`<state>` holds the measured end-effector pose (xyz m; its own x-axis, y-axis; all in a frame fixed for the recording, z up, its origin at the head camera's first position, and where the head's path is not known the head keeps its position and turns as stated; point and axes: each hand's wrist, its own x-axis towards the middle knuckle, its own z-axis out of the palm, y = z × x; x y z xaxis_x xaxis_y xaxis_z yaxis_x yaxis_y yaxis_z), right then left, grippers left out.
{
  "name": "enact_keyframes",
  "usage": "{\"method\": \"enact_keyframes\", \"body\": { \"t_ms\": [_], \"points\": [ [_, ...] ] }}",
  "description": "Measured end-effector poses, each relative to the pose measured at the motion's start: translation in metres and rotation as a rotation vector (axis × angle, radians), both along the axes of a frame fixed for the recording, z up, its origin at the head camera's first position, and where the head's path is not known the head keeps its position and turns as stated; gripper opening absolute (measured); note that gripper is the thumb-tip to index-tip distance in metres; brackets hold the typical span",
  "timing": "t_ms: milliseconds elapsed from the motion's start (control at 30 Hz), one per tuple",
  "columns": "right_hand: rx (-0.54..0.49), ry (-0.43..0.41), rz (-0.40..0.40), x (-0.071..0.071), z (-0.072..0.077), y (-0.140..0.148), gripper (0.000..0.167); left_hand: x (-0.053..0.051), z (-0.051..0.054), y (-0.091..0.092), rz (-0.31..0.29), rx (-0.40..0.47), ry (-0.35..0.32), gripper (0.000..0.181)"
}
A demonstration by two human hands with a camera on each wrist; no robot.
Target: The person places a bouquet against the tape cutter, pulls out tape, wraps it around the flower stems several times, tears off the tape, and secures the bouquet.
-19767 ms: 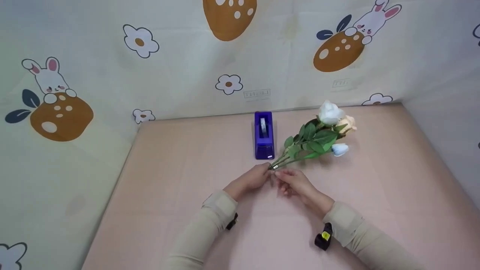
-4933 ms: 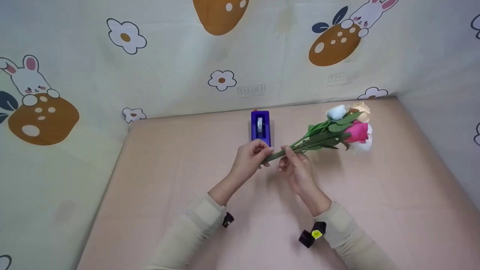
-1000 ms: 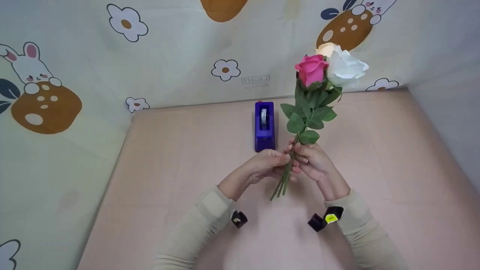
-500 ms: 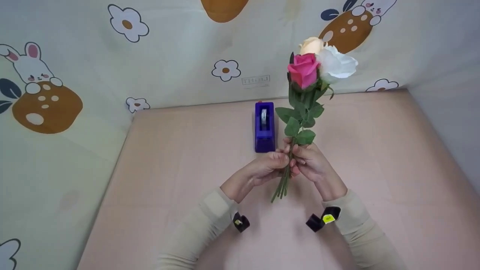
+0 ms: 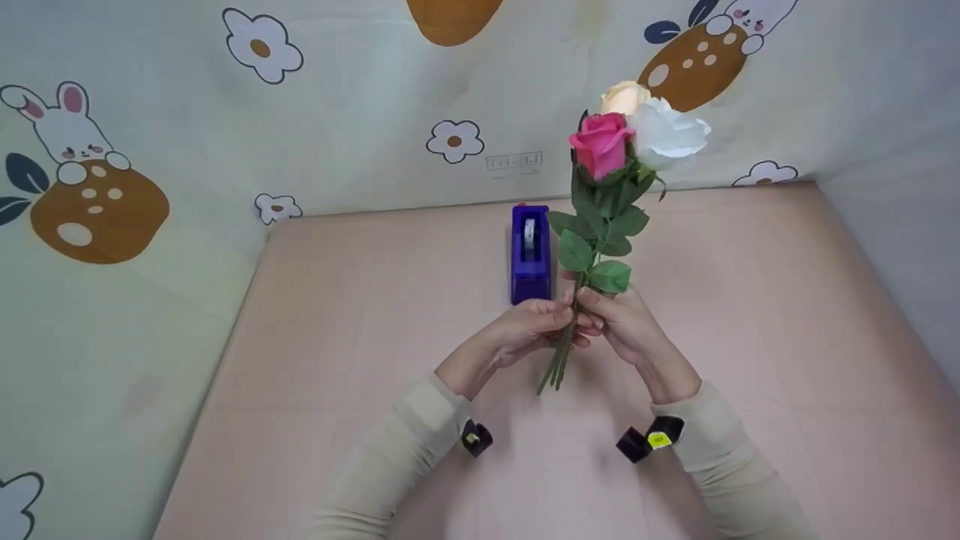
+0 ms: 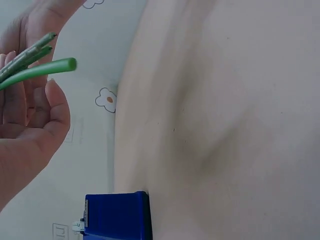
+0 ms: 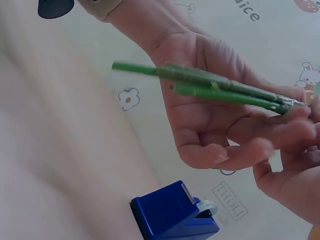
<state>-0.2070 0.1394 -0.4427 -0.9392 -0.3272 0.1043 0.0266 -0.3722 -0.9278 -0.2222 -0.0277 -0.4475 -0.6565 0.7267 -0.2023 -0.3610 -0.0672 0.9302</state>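
A bouquet of artificial roses (image 5: 600, 202) stands nearly upright between my hands, its blooms leaning away over the table's back edge. Pink (image 5: 602, 144), white (image 5: 669, 135) and peach (image 5: 625, 97) blooms show above green leaves. My left hand (image 5: 517, 334) pinches the bundled stems (image 7: 225, 90) from the left. From the right, my right hand (image 5: 634, 330) grips them slightly higher, thumb on top. Clear shiny tape (image 7: 291, 102) wraps the stems in the right wrist view. The cut stem ends (image 6: 62, 65) stick out below the fingers. Behind my left hand stands a blue tape dispenser (image 5: 530, 255).
A pink-beige cloth surface (image 5: 360, 322) covers the table. Around its back and sides hangs a pale curtain (image 5: 360, 112) printed with rabbits and flowers. Black wrist cameras (image 5: 477, 437) are strapped near both sleeves.
Earlier the bouquet lay slanted to the right, first without the pink rose in sight. It has been raised nearly upright. In the last second it shifts slightly left; both hands keep hold.
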Motion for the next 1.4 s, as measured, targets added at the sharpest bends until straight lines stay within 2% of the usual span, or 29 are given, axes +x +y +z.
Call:
{"method": "enact_keyframes", "body": {
  "t_ms": [167,233,333,467,533,600,700,767,833,1000,1100,1233,1400],
  "points": [
    [0.057,-0.022,-0.068,-0.002,0.006,-0.001,0.020,-0.002,0.002,-0.005,0.030,-0.059,0.055,0.074],
    [0.063,-0.036,-0.096,-0.003,0.007,-0.002,0.025,-0.002,0.003,-0.008,0.043,-0.076,0.065,0.078],
    [0.080,-0.062,-0.130,-0.004,0.009,-0.002,0.029,-0.002,0.003,-0.014,0.057,-0.129,0.096,0.062],
    [0.110,-0.065,-0.150,-0.005,0.009,-0.002,0.018,0.001,0.004,-0.018,0.101,-0.205,0.138,0.033],
    [0.127,-0.050,-0.156,-0.005,0.008,-0.003,0.012,0.004,0.004,-0.017,0.147,-0.221,0.159,0.031],
    [0.139,-0.040,-0.166,-0.005,0.008,-0.005,0.009,0.006,0.006,-0.014,0.222,-0.215,0.179,0.030],
    [0.167,-0.033,-0.170,-0.006,0.007,-0.008,0.010,0.010,0.009,-0.009,0.348,-0.203,0.228,0.029],
    [0.172,-0.042,-0.175,-0.006,0.007,-0.010,0.015,0.012,0.012,-0.007,0.412,-0.205,0.255,0.028],
    [0.181,-0.050,-0.181,-0.006,0.007,-0.012,0.016,0.012,0.013,-0.005,0.442,-0.221,0.277,0.027],
    [0.174,-0.070,-0.200,-0.007,0.006,-0.016,0.013,0.013,0.015,-0.004,0.468,-0.261,0.307,0.024],
    [0.191,-0.060,-0.183,-0.007,0.006,-0.017,0.020,0.013,0.016,-0.004,0.487,-0.275,0.319,0.021],
    [0.308,-0.040,-0.106,-0.006,0.008,-0.011,0.033,0.013,0.017,-0.006,0.501,-0.278,0.325,0.021],
    [0.598,-0.002,0.000,-0.008,0.007,0.017,0.046,0.010,0.017,-0.018,0.543,-0.272,0.314,0.020]
  ]
}}
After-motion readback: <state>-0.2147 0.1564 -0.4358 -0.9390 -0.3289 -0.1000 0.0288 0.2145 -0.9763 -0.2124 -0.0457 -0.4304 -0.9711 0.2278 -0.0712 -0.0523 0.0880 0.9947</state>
